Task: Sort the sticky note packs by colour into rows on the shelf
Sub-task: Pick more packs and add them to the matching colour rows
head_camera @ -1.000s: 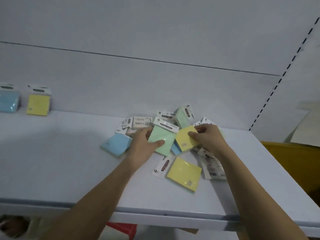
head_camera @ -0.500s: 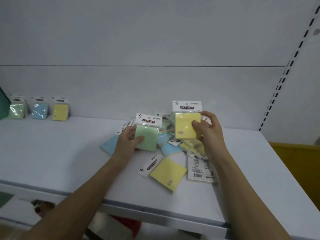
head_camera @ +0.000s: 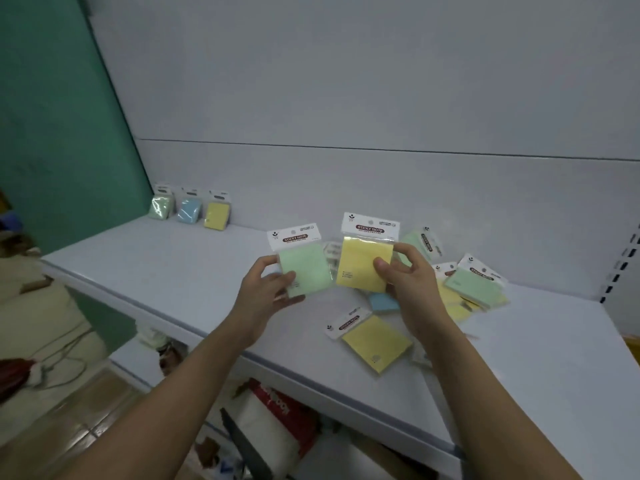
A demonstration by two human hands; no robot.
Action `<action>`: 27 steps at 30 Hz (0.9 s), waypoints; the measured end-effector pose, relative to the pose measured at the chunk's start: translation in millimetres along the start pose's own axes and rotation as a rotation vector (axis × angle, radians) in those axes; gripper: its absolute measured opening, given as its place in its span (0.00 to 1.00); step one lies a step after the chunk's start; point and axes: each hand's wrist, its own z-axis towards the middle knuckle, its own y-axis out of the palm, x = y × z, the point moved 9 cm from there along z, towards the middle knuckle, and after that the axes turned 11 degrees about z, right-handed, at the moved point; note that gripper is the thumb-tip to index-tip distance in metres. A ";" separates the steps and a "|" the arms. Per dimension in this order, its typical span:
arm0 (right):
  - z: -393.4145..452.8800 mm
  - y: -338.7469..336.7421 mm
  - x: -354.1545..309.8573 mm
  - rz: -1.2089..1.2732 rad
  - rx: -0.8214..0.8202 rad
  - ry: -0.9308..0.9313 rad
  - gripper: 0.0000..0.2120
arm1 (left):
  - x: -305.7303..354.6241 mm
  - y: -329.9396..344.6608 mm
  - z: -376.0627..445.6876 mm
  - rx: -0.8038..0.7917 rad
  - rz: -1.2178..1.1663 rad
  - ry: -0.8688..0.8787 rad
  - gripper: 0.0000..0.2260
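Note:
My left hand (head_camera: 265,299) holds a green sticky note pack (head_camera: 304,266) upright above the shelf (head_camera: 180,268). Beside it, my right hand (head_camera: 405,282) holds a yellow pack (head_camera: 360,265) upright. Below them lies a loose pile: a yellow pack (head_camera: 375,342) flat near the front, a blue pack (head_camera: 381,302) partly hidden behind my right hand, a green pack (head_camera: 474,284) on top of yellow ones at the right. At the back left stand three packs against the wall: green (head_camera: 161,206), blue (head_camera: 189,209), yellow (head_camera: 216,214).
A green wall panel (head_camera: 52,133) bounds the shelf on the left. Below the shelf edge lie a red-and-white bag (head_camera: 277,414) and cables on the floor (head_camera: 62,362). A slotted upright (head_camera: 623,258) runs along the right side.
Both hands have lifted their packs higher off the pile and hold them side by side. The camera has swung left, so the three standing packs sit closer to the middle.

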 end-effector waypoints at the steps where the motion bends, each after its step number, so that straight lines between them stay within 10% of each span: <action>1: -1.2 11.6 0.2 -0.019 -0.020 0.006 0.12 | 1.5 -13.2 -1.8 0.018 -0.003 -0.001 0.13; 27: 29.1 333.7 128.9 -0.228 -0.032 0.105 0.10 | 7.8 -373.9 69.2 0.111 0.170 0.012 0.12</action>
